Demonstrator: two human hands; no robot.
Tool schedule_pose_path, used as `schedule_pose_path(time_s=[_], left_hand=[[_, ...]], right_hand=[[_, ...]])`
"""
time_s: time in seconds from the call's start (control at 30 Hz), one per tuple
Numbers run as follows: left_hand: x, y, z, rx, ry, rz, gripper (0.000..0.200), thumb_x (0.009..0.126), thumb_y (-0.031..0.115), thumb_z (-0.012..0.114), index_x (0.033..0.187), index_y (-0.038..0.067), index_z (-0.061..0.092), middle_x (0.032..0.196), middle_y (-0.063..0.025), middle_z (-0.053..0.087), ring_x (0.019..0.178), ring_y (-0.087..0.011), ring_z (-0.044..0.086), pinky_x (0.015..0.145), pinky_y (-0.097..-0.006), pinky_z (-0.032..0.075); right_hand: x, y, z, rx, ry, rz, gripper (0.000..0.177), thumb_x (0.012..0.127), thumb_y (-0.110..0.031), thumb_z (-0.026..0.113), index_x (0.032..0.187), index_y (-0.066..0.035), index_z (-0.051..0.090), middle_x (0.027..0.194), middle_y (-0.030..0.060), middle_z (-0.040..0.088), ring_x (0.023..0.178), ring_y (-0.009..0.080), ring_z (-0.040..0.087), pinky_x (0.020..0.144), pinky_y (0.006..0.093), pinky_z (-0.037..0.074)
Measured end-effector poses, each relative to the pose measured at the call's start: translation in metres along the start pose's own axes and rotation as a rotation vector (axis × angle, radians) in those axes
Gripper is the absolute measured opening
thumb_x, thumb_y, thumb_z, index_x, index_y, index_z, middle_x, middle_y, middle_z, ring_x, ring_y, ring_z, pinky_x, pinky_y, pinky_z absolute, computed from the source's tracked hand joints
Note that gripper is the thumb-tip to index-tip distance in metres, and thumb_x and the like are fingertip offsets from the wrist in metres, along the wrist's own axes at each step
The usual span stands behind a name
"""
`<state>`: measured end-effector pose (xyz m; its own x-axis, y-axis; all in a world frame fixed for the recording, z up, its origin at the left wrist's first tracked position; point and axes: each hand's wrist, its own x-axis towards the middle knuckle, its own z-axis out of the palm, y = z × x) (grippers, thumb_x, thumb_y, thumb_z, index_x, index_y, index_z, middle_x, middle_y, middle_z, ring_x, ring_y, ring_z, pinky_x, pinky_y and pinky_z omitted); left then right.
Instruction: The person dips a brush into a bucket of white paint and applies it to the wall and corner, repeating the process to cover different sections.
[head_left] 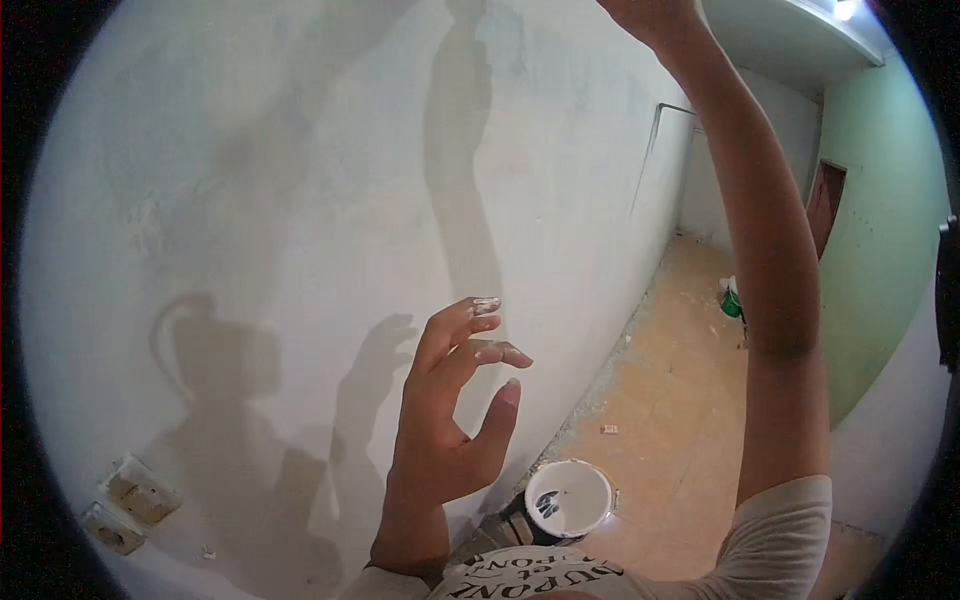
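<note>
My left hand point(455, 400) is held up in front of the wall, its fingers bent and apart with nothing between them. Whitish smears mark its fingertips. At the top edge of the view, only the lower part of my right hand point(655, 15) shows on a raised arm. Its fingers lie outside the picture, so anything in them is hidden. Both hands are near the pale, patchy wall point(330, 220), where shadows of my head, arms and hand fall.
Below stands a white bucket point(568, 500) with dark marks inside. Two open electrical boxes point(140, 492) sit low in the wall at left. A small white piece point(609, 429) lies on the tan floor point(680, 400). Farther back are a green container point(731, 302) and a green wall point(880, 220).
</note>
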<state>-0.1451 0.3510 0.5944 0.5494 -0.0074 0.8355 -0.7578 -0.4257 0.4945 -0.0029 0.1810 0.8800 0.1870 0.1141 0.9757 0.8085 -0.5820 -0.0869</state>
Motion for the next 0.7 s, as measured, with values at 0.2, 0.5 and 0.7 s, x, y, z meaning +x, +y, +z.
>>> schedule_pose_path(time_s=[0.2,0.5,0.7], left_hand=[[-0.005,-0.012,-0.005,-0.011,-0.023,-0.02,0.03,0.081,0.005,0.063,0.11,-0.001,0.067,0.135,-0.0201,0.055,0.124,-0.0316,0.055,0.098,-0.0466,0.05],[0.003,-0.024,-0.002,0.054,-0.056,0.048,0.021,0.08,0.005,0.063,0.1,-0.001,0.067,0.136,-0.021,0.053,0.123,-0.0332,0.057,0.101,-0.0469,0.049],[0.003,-0.019,0.004,0.023,-0.048,0.028,0.019,0.08,0.003,0.062,0.098,0.0,0.067,0.136,-0.0202,0.054,0.122,-0.0326,0.058,0.099,-0.0456,0.05]], right_hand=[[-0.016,0.045,0.082,-0.075,0.079,-0.03,0.019,0.081,-0.018,0.082,0.083,-0.001,0.074,0.118,0.0207,0.063,0.11,0.0312,0.062,0.093,0.0432,0.051],[-0.13,0.035,0.055,0.006,-0.415,-0.059,0.011,0.083,-0.005,0.073,0.087,0.005,0.071,0.077,0.0205,0.069,0.072,0.0276,0.065,0.069,0.0394,0.052],[-0.139,0.061,0.024,-0.035,-0.722,0.044,0.023,0.077,-0.014,0.082,0.09,0.003,0.076,0.064,0.0091,0.069,0.054,0.0098,0.059,0.051,0.0303,0.045]])
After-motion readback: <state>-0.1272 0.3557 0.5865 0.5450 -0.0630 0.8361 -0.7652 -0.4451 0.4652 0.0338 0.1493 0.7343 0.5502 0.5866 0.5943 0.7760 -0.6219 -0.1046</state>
